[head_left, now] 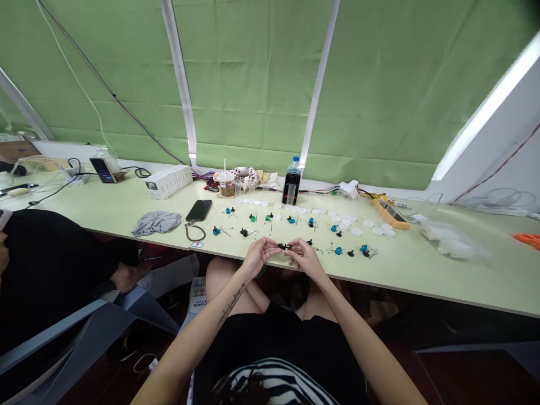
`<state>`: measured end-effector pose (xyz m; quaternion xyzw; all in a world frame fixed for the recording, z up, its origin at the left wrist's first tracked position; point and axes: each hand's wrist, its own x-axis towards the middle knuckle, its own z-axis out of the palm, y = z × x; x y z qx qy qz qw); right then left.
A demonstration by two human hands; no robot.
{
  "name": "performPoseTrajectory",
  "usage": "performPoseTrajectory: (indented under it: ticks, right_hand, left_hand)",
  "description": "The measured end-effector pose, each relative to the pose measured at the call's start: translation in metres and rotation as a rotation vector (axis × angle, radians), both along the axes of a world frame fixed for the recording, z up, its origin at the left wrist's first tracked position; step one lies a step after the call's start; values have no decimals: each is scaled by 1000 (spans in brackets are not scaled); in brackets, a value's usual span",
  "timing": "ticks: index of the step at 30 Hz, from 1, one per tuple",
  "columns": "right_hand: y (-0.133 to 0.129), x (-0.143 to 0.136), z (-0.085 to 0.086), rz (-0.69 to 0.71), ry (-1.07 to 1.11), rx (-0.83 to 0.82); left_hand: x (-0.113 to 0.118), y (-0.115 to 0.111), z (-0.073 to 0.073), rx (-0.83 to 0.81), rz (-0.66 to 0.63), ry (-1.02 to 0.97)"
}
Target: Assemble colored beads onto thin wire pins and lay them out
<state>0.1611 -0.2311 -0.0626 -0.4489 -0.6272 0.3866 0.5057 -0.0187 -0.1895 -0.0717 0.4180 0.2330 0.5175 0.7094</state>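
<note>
Just above the table's front edge, my left hand [258, 256] and my right hand [305, 257] meet over a small black part [283, 246]. Both hands pinch it, one at each end; its exact kind is too small to make out. On the table beyond lie several little sets of parts, among them a blue knob-like piece [338, 251], a green piece [267, 217] and a black piece [350, 253]. Thin metal pins or rods lie beside many of them. White round discs [356, 232] are spread behind and to the right.
A phone [199, 210] and a grey cloth [157, 223] lie left of the parts. Along the back stand a white box [167, 181], a drink cup [226, 184] and a bottle [294, 165] with a phone against it. An orange device [390, 214] lies right; another person [63, 270] sits left.
</note>
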Motion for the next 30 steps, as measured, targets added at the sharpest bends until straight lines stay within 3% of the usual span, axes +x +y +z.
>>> performPoseTrajectory:
  ticks: [30]
  right_hand:
    - [0, 1, -1, 17, 6, 10]
  left_hand:
    - [0, 0, 0, 2, -12, -33]
